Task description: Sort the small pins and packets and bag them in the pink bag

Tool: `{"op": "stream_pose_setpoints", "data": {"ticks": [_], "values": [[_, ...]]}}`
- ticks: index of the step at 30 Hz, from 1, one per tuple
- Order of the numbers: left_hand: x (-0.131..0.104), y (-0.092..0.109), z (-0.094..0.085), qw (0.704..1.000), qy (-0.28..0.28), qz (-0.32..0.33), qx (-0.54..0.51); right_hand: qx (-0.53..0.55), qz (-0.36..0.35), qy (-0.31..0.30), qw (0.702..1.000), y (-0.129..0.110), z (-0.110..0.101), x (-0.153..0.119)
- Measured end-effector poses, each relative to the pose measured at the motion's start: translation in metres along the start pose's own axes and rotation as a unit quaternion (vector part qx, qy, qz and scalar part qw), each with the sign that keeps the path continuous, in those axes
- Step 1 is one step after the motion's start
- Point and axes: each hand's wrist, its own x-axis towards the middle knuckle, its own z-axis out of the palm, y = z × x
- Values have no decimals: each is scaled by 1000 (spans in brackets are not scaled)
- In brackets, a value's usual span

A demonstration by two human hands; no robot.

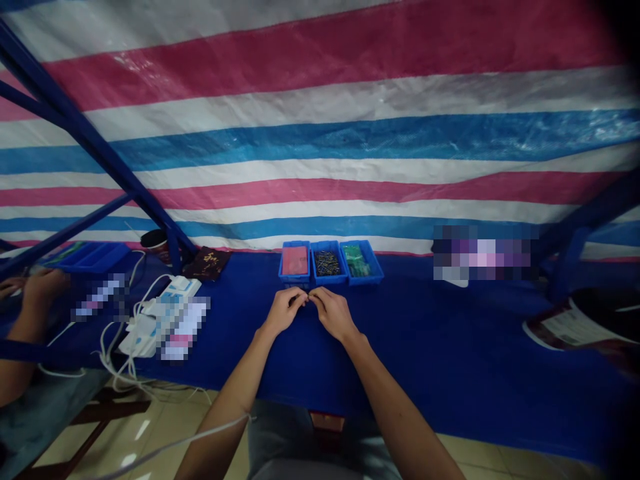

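My left hand (286, 309) and my right hand (331, 311) meet over the blue table (320, 367), fingertips pinched close together. Whatever lies between the fingertips is too small to make out. Just beyond them stand three blue bins side by side. The left bin (295, 279) holds pink-red flat pieces (295, 260), the middle one (329, 279) many small dark and brassy screw-like parts (327, 263), and the right one (364, 280) green pieces (356, 261).
A white power strip (160, 317) with tangled cables lies left, near a dark packet (207, 263). Another person's hand (47, 287) works at far left by a blue tray (95, 257). A dark red tub (575, 327) stands right. Blue frame bars (95, 147) slant overhead.
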Motion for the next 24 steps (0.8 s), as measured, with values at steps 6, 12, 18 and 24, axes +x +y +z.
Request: {"op": "stream_pose_setpoints", "data": {"ticks": [6,12,18,24], "values": [[0,-2,1,1000,2,-3,10,-1,5,-1,1000,-1,0,0],[0,-1,1,1000,2,-1,14,-13,6,-2,1000,0,0,-1],[0,0,0,1000,1,2,10,-55,11,-12,998,1,5,-1],[0,3,1,1000,-2,6,8,-94,31,-10,995,5,11,0]]}}
